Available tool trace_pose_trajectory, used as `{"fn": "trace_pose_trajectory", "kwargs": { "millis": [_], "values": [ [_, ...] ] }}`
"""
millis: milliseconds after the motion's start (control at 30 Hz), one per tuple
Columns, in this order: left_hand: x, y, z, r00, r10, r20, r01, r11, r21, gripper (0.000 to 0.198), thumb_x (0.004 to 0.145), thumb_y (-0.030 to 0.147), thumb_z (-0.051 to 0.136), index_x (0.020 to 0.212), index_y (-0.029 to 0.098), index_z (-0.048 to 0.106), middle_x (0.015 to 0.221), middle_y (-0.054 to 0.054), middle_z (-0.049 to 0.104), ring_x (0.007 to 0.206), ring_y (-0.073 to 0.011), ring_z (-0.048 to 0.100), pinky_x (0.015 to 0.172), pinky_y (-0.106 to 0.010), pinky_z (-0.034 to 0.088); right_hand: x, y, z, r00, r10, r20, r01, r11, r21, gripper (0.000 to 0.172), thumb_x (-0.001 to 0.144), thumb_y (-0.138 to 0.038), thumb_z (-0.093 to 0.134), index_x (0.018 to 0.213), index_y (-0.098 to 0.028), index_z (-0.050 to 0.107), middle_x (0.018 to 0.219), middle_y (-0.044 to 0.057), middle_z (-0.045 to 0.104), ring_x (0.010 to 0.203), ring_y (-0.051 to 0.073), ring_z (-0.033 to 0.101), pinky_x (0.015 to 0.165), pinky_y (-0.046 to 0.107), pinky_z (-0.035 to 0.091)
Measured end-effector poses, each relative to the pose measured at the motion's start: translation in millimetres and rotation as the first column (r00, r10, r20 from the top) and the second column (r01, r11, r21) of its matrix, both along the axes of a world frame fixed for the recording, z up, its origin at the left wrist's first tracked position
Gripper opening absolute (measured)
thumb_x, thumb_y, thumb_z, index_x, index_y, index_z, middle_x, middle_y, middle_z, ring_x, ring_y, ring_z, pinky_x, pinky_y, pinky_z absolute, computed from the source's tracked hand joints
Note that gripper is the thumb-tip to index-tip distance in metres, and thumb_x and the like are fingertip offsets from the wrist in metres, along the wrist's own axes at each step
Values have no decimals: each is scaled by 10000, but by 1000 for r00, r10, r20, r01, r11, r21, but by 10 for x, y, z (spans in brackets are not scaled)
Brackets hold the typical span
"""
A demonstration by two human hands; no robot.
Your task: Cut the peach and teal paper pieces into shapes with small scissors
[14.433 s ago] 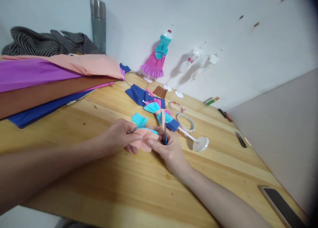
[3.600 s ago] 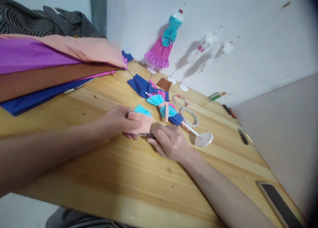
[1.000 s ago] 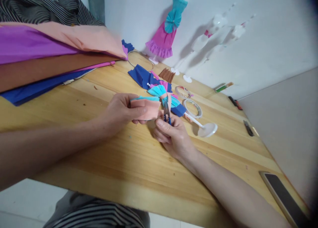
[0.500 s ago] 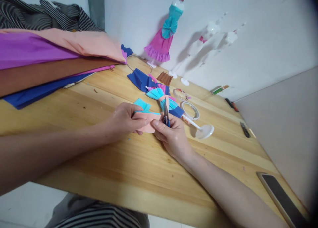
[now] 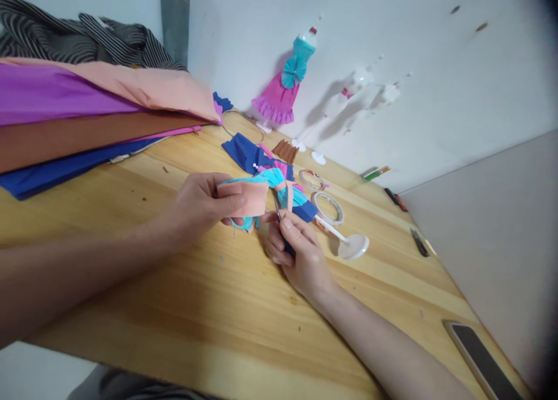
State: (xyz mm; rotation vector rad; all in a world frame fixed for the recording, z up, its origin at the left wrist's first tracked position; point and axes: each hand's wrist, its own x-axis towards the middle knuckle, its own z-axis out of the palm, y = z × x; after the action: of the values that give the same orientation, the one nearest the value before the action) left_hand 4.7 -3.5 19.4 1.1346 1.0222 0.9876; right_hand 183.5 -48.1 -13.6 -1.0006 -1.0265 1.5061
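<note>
Between the thumb and fingers of my left hand [image 5: 211, 199] is a piece of peach crepe paper [image 5: 250, 199] with turquoise along its upper edge. My right hand [image 5: 294, 243] is closed round a pair of scissors [image 5: 278, 207]; the blades point up and away, just right of the peach paper, and the handles are mostly hidden by the fingers. Behind both hands lies a doll form on its side, dressed in turquoise pleated paper [image 5: 300, 197] with a peach band [image 5: 289, 193], its white round base [image 5: 353, 246] toward the right. Turquoise paper [image 5: 244, 223] shows below my left fingers.
Rolls of tape [image 5: 328, 208], navy paper [image 5: 244, 151] and pleated brown paper [image 5: 285, 151] lie beyond. A dressed doll form [image 5: 283, 86] stands by the wall. Large coloured sheets [image 5: 108, 89] fill the left; a phone [image 5: 483, 353] lies at right.
My left hand has moved left and turned the peach paper more face-on. The right hand has shifted down, apart from the paper, with the scissors now gripped in the fingers. The view has tilted slightly.
</note>
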Motion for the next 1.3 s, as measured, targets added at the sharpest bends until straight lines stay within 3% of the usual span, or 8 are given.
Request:
{"fn": "trace_pose_trajectory", "kwargs": {
  "millis": [400,500,633,733,833,900,1067,1300],
  "values": [
    [16,-7,3,999,37,32,-36,998,-44,79,683,168,673,695,94,645,542,34,578,530,-88,557,523,-193,445,43,-34,58,990,52,133,-50,999,-22,352,818,-492,642,835,-141,666,489,-83,325,389,57,175,383,235,94],
    [13,10,-37,999,32,12,-32,999,4,78,683,177,664,693,102,646,538,37,570,534,-92,549,535,-203,449,66,-65,66,971,-12,239,-8,997,82,341,845,-503,601,844,-168,666,501,-74,325,403,74,199,392,242,129],
    [13,24,-84,999,-44,-15,44,998,33,84,683,183,634,622,126,646,501,22,597,491,-102,569,491,-191,431,78,-124,125,795,-278,539,17,899,438,220,763,-362,729,913,-213,668,542,-59,392,470,106,323,465,263,239],
    [25,4,-98,987,-146,-59,147,989,13,120,680,202,635,697,131,730,557,-11,665,504,-113,600,489,-187,441,54,-139,132,691,-372,619,-52,829,557,212,755,-250,736,948,-240,650,546,-68,404,471,109,332,491,276,291],
    [46,-31,-76,974,-222,-45,222,975,2,236,672,235,668,861,165,791,657,-15,711,513,-102,589,506,-192,468,29,-126,97,656,-396,643,-117,788,605,195,799,-203,690,982,-251,644,593,-44,498,478,116,375,502,284,339],
    [61,-51,-46,969,-242,-53,243,970,2,271,661,229,684,898,159,796,615,1,676,503,-94,568,514,-194,481,22,-113,79,641,-389,662,-165,772,614,151,818,-186,667,955,-246,652,623,-25,554,486,118,412,500,282,360],
    [77,-63,12,961,-237,-144,233,971,-50,269,659,223,686,867,85,788,533,17,575,497,-102,573,499,-194,482,30,-101,91,616,-366,698,-214,775,595,40,833,-193,645,826,-225,669,641,-2,604,527,132,486,529,281,410],
    [62,-40,-42,959,-247,-137,238,968,-78,256,696,208,642,892,130,787,613,-6,661,517,-111,613,528,-213,514,54,-92,85,640,-378,669,-223,742,632,78,824,-184,657,886,-225,681,637,-3,624,487,123,481,483,266,397]
  ]
}}
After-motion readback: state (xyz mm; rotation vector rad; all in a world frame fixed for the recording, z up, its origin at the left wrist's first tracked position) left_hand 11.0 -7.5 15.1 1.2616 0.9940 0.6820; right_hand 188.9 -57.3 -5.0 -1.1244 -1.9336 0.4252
